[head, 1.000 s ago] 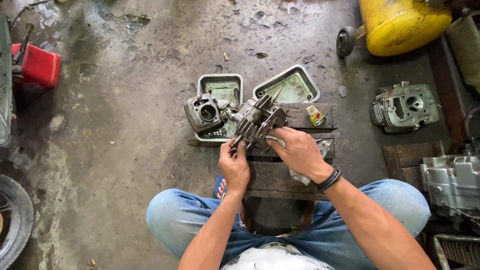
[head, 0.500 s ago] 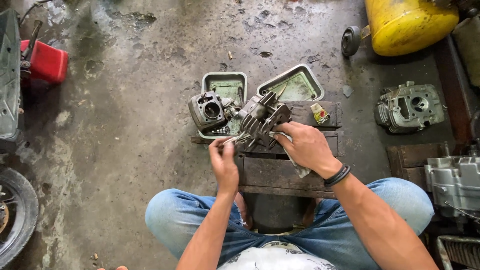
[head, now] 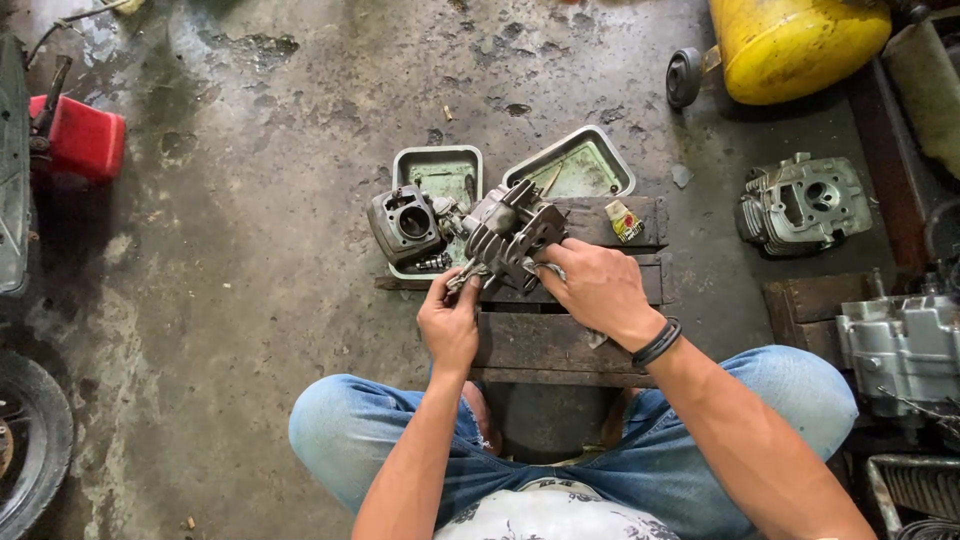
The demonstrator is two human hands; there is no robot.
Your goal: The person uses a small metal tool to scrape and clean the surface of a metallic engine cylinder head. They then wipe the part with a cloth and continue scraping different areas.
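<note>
On wooden block (head: 600,345): right hand (head: 600,290) gripped finned cylinder head (head: 515,235); left hand (head: 450,325) pinched small tool (head: 468,278) at its lower edge, mid-disassembly; steady bracing judged needed.

A stained, damp concrete floor (head: 250,300) fills the view under flat daylight. A yellow tank (head: 800,45) lies at the upper right, a red container (head: 85,140) at the left edge, a black tyre (head: 30,450) lower left.
</note>
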